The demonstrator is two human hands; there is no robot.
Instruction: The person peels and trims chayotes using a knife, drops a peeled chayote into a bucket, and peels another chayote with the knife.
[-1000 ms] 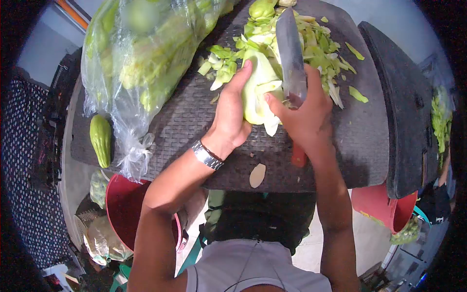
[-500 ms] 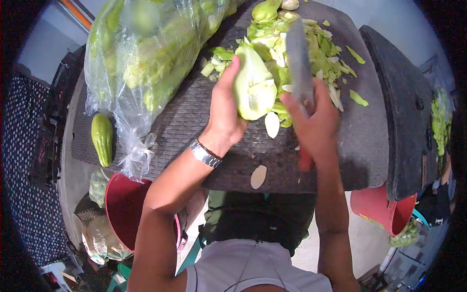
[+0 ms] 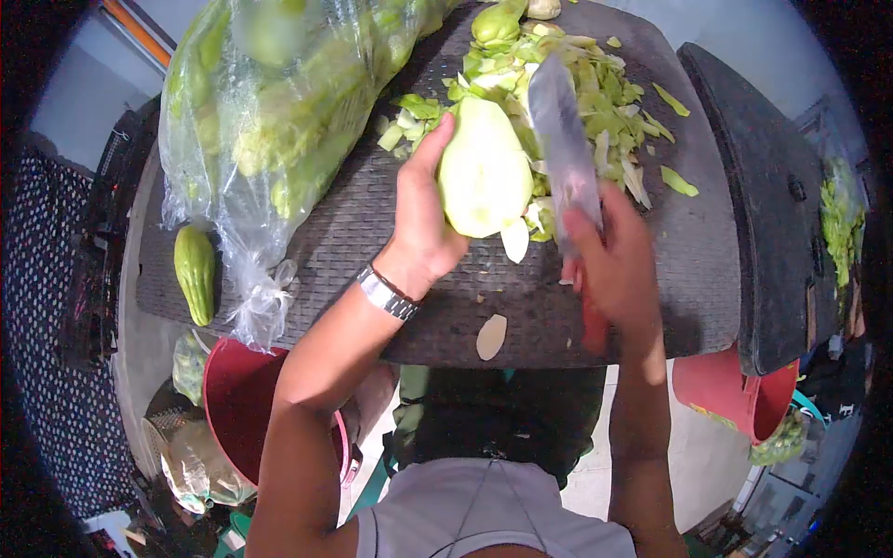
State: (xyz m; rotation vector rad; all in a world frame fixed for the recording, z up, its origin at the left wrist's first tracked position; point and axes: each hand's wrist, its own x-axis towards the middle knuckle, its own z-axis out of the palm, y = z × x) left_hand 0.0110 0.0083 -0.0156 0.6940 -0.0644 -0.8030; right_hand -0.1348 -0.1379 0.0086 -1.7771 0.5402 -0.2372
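My left hand (image 3: 423,200) is wrapped round a pale, peeled chayote (image 3: 485,172), thumb along its left side. The chayote's smooth cut face points up at me. In my right hand (image 3: 614,256) is a knife with a red handle, its broad blade (image 3: 558,126) upright just right of the chayote and apart from it. Beyond both hands spreads a heap of green peelings (image 3: 609,98). One pale slice (image 3: 515,240) lies just below the chayote, and another slice (image 3: 492,337) rests near the front edge of the table.
A clear plastic bag of chayotes (image 3: 298,121) fills the back left of the dark textured table (image 3: 344,251). One unpeeled chayote (image 3: 194,276) lies at the left, another (image 3: 499,23) at the back. Red buckets stand below, at left (image 3: 233,400) and right (image 3: 716,391).
The knife has swung slightly down and to the right, with its blade leaning more to the left. The chayote's face, marked by loose cut pieces before, now looks smooth.
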